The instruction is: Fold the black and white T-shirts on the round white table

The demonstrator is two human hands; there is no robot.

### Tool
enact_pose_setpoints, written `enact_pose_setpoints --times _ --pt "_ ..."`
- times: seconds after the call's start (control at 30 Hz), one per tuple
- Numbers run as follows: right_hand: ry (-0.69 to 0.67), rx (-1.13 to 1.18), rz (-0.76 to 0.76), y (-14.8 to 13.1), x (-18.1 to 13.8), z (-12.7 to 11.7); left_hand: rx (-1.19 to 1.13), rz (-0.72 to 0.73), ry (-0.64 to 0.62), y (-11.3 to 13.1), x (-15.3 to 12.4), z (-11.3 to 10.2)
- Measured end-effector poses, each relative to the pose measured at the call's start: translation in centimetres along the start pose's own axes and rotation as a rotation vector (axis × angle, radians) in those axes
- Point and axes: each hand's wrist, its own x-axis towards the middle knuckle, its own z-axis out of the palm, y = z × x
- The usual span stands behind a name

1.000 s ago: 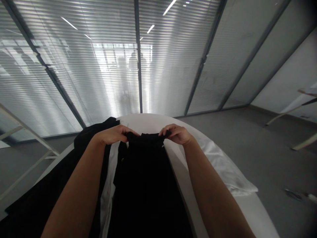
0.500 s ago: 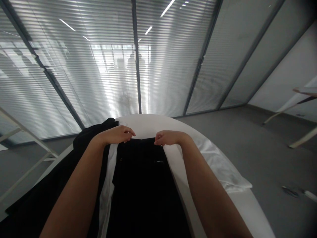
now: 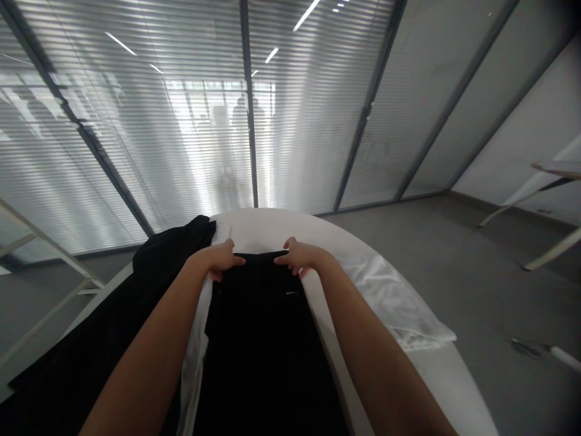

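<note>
A black garment [image 3: 267, 345] lies lengthwise in front of me on a white round-ended board [image 3: 272, 227]. Its straight top edge is at the far end, and small shiny details show below that edge. At the garment's upper left corner is my left hand [image 3: 223, 257], one finger stretched inward over the cloth and another pointing up. My right hand [image 3: 299, 257] mirrors it at the upper right corner, with fingers spread and touching the cloth. Their lower fingers are partly hidden beside the garment. White cloth [image 3: 196, 357] shows along the left side.
Another black cloth [image 3: 136, 303] hangs over the board's left side. White satiny fabric [image 3: 399, 303] covers part of the right side. A pale frame [image 3: 54, 254] stands at left, white-legged furniture [image 3: 554, 181] at right. A blinds-covered glass partition [image 3: 299, 109] is ahead.
Both hands have gone from pinched fingers at the top edge to spread fingers around its two corners. My right hand turned slightly. The garment stays almost in place.
</note>
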Motion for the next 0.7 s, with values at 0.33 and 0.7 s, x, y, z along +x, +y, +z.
enact_pose_setpoints --times 0.33,0.7 --pt "0.187 0.016 0.131 -1.8 -0.4 1.6 0.185 -0.019 0.067 1.3 0.0 1.1" --pt "0.039 0.016 -0.006 -0.8 0.2 1.3 0.248 0.006 -0.016 1.0 0.6 1.1"
